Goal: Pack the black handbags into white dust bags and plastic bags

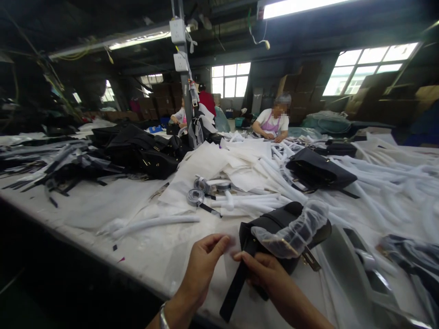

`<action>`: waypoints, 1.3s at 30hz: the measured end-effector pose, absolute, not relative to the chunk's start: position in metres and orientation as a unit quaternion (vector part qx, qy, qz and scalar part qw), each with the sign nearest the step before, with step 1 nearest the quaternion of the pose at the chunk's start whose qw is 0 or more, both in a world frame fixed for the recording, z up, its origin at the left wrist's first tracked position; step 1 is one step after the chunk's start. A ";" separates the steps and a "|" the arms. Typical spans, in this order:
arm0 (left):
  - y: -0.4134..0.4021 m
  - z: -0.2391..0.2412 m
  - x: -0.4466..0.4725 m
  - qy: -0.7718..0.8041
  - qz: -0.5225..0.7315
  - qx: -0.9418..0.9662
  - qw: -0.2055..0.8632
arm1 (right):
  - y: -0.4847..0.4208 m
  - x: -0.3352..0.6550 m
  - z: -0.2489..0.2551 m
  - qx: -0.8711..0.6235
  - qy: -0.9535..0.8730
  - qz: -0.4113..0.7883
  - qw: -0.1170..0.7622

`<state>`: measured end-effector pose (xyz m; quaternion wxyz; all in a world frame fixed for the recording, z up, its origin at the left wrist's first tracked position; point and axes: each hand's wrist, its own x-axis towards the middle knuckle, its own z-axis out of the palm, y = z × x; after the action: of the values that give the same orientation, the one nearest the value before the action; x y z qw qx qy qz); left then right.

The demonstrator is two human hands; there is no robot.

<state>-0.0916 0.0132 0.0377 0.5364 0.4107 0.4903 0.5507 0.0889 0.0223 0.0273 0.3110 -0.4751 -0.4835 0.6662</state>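
Head view, black bag: The black bag (267,221) lies on its side on the pale worktable (147,249), just ahead of the right hand and near the table's front edge.
Black strap: The black strap (231,294) slants from the bag toward the wearer, its free end pointing down and left.
Right hand: The right hand (274,276) grips the strap near the bag between thumb and fingers.
Left hand: The left hand (202,260) is raised just beside the strap, apart from it, thumb tip against forefinger; whether a thin, clear piece is pinched there cannot be told.
Clear wrap: Gathered clear wrap (308,226) lies bunched across the bag, above a metal clasp (311,259).
Surroundings: A grey object (346,256), possibly a tape dispenser, stands right of the bag; coiled straps (195,197), white tubes (259,201) and a second black bag (318,169) lie beyond.
Good handling: The strap is best kept flat and untwisted, held close to its root so the bag does not roll; light fingertip pressure should avoid creasing, and the wrap should stay clear of the clasp.
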 end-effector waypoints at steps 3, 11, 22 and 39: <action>0.020 0.045 -0.106 0.496 0.546 0.403 0.542 | 0.022 0.092 0.031 -0.468 -0.462 0.688 0.306; -0.005 0.040 -0.162 0.578 0.421 0.445 0.539 | 0.019 0.085 0.030 -0.441 -0.378 0.728 0.364; -0.034 0.035 -0.164 0.606 0.309 0.473 0.560 | 0.024 0.062 0.030 -0.436 -0.303 0.712 0.459; -0.032 0.036 -0.168 0.600 0.332 0.435 0.583 | 0.026 0.057 0.028 -0.469 -0.317 0.679 0.468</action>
<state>-0.1682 -0.0323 0.0356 0.5832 0.4353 0.6001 0.3321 0.0567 0.0262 0.0277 0.4679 -0.4688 -0.3172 0.6787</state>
